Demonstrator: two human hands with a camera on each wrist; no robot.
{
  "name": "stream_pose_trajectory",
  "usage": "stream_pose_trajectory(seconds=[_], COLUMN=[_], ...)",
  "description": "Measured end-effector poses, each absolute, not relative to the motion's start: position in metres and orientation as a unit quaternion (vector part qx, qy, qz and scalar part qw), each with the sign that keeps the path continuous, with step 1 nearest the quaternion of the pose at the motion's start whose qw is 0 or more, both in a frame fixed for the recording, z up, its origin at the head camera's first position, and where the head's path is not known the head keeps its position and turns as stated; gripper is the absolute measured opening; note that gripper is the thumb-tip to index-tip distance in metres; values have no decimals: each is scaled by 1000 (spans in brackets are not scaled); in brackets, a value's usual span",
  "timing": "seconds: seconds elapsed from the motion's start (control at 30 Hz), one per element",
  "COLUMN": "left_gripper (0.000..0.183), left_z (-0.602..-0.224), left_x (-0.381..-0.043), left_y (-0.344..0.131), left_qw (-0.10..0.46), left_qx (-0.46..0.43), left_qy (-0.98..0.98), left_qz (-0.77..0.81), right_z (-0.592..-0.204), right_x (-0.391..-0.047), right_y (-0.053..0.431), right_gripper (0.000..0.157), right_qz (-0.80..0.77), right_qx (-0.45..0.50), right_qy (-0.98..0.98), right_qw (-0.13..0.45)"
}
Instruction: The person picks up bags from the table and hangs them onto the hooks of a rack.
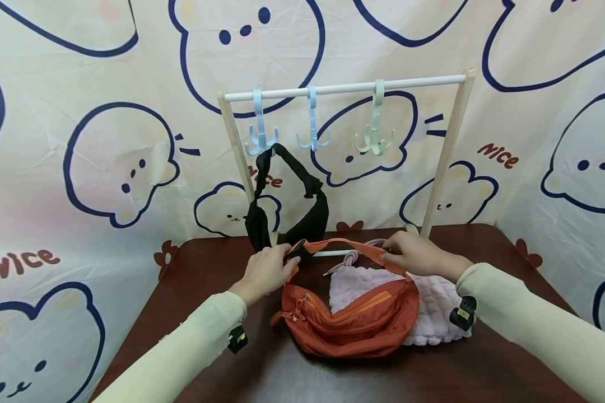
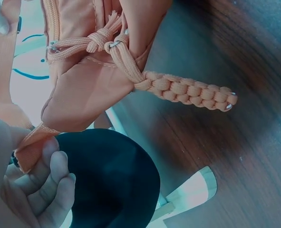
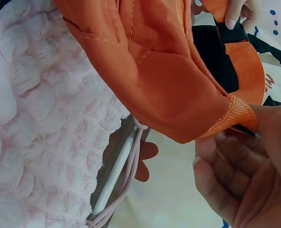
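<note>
An orange waist bag with zips and a braided pull hangs by its strap between my two hands, just over the table. My left hand grips the strap by its black buckle. On the other side, my right hand pinches the strap close to the bag's end. Behind the bag lies a pale pink puffy quilted bag with a cord. A black bag hangs by its strap from the left blue hook on the rack.
A white rack bar on wooden posts stands at the table's back. It also carries a second blue hook and a green hook. The dark wooden table meets bear-printed cloth walls.
</note>
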State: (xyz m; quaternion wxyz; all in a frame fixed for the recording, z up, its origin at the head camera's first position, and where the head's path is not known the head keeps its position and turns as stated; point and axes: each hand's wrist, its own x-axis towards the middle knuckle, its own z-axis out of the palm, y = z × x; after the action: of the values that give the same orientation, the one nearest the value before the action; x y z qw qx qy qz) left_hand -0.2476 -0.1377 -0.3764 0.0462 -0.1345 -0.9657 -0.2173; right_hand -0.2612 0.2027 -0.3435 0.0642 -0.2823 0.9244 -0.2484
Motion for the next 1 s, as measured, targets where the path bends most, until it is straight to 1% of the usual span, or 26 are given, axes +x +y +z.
stream_pose_trajectory(seconds=[0.4,0.6,0.87,1.0], left_gripper=[20,20,26,25], left_z=[-368,-365,-358,-356], left_x=[-249,-249,-249,-250], left_y=[-140,-140,-140,-140], left_qw=[65,61,70,75], left_qx=[-145,-141,-138,-140], left_qy=[-961,-962,-962,-960], left_qz=[-226,-227,-226,-229], right_z=[-334,-331,-326,-324], right_x=[-258,-257,-256,-255], right_y=[198,198,197,197], right_gripper=[19,20,22,23], right_qz=[-244,-244,-243,-244], right_qx=[-299,-298,-292,-288], right_qy=[922,922,924,925], right_qw=[39,39,38,41])
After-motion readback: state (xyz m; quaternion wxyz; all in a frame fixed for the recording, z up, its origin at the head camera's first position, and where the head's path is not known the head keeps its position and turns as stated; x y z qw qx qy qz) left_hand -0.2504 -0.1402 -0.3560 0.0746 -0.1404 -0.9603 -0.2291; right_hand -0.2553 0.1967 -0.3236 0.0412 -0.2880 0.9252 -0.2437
